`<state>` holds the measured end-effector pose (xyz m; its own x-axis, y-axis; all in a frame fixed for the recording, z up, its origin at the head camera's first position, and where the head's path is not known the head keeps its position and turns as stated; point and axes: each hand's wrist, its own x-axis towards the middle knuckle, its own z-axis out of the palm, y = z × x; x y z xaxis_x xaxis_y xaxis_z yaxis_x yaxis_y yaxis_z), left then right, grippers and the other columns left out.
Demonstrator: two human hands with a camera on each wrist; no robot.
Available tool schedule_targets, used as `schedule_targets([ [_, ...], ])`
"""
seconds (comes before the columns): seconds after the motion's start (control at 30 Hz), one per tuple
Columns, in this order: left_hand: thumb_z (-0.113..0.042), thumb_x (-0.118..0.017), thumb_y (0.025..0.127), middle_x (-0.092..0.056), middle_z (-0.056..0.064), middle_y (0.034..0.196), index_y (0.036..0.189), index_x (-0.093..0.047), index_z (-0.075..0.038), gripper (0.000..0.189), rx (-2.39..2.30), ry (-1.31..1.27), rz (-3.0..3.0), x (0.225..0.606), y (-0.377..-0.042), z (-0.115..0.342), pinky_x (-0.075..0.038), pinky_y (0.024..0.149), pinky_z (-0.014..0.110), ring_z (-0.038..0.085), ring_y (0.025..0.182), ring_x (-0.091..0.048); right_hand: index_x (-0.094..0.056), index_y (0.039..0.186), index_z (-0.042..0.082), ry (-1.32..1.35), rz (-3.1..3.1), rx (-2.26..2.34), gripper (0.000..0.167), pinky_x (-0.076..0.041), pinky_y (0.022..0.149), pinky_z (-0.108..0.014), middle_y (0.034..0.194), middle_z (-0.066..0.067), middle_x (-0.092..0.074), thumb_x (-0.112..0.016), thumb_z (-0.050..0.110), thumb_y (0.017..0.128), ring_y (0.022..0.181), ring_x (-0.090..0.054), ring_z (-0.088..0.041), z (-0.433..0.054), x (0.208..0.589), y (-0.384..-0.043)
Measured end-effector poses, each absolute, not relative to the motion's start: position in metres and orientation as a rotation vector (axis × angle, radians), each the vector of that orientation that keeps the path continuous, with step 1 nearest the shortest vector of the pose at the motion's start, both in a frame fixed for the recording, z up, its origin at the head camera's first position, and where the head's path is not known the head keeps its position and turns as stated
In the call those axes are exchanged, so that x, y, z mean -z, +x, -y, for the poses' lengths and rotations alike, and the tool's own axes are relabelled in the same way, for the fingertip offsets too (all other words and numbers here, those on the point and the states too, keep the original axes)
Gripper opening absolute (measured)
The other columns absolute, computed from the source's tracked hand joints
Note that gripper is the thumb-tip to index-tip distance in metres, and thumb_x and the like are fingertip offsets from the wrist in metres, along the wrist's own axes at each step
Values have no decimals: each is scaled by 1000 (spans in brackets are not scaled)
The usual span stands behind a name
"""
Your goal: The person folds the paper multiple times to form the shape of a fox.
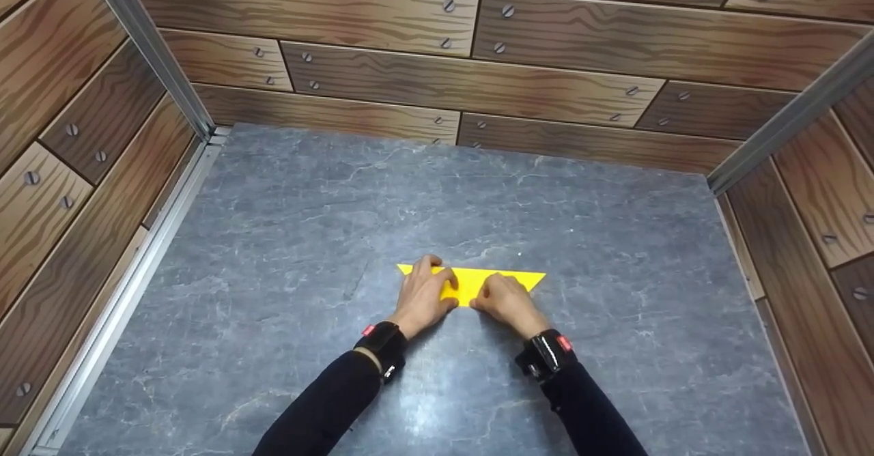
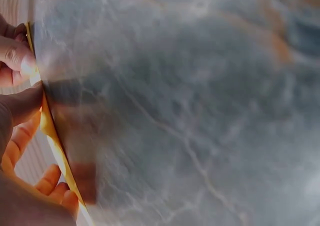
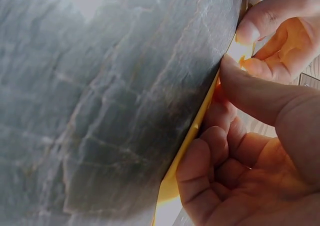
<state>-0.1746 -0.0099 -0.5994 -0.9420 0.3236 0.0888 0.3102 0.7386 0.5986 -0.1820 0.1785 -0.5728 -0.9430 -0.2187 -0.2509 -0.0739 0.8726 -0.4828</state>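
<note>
A folded sheet of yellow paper [image 1: 471, 284] lies flat, its long edge away from me and its ends slanting to points. My left hand [image 1: 425, 293] holds its left part, fingers bent over the top and thumb at the near edge. On the right part, my right hand [image 1: 509, 299] has its fingers curled in, with thumb and forefinger gripping the near edge. Both thumbs sit close together along that edge in the right wrist view, where the paper [image 3: 170, 188] shows as a thin strip. Palms and knuckles hide parts of the sheet.
The grey marbled tabletop [image 1: 328, 196] surrounds the paper on all sides. Wood-print panels [image 1: 382, 80] wall it in at the back and both sides, with metal posts [image 1: 153, 46] at the corners. Black bands [image 1: 550, 353] circle both wrists.
</note>
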Motion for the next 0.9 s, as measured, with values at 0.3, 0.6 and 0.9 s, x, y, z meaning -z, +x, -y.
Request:
schedule_targets([
  [0.3,-9,-86,79,-54,20,140,83,-74,-11,13,-1022,633,-2815,593,-182,26,-43,104,60,41,131,-51,-63,61,13,-220,-2745,706,29,-38,57,-30,59,7,-51,-83,17,82,57,-46,-14,-179,574,-181],
  [0.6,-3,-85,76,-54,22,141,79,-73,-6,12,-1130,738,-2696,597,-188,39,-37,111,59,47,130,-49,-61,59,13,-208,-2748,716,32,-38,56,-30,57,7,-48,-83,16,81,57,-45,-14,-179,573,-181],
  [0.9,-5,-86,78,-53,21,142,78,-73,-7,12,-1106,717,-2705,593,-188,39,-35,112,62,45,132,-48,-60,60,12,-185,-2761,692,30,-38,56,-31,58,7,-48,-82,11,80,57,-45,-15,-171,568,-179],
])
